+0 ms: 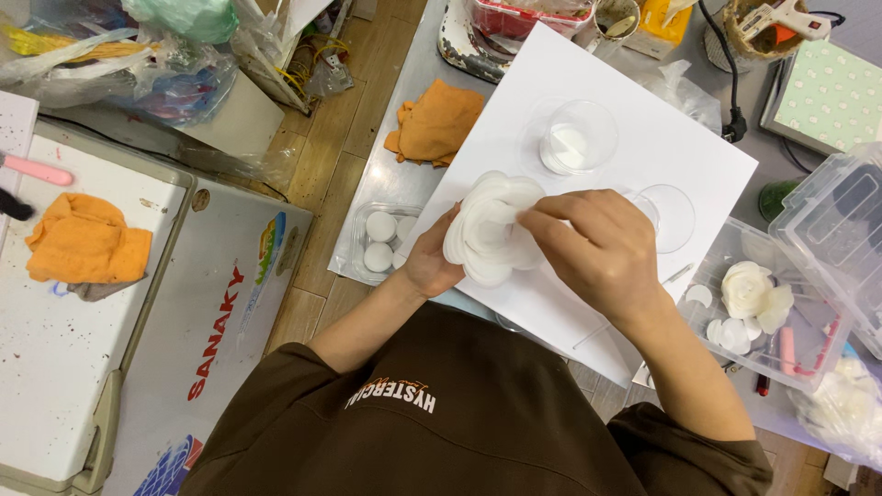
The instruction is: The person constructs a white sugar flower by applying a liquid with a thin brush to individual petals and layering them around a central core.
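A white flower (490,228) made of layered round petals is held over a white sheet (643,147) on the table. My left hand (430,262) grips it from underneath at its left side. My right hand (593,248) covers its right side, with the fingertips pressing on the petals. A clear cup (577,138) with white liquid stands on the sheet behind the flower, and a clear round lid (669,217) lies to the right of my right hand.
A small clear tray (378,241) with round white pads sits left of the sheet. An orange cloth (435,124) lies behind it. A clear plastic box (772,303) at right holds a finished white flower and loose petals. A glue gun (781,16) rests at the back right.
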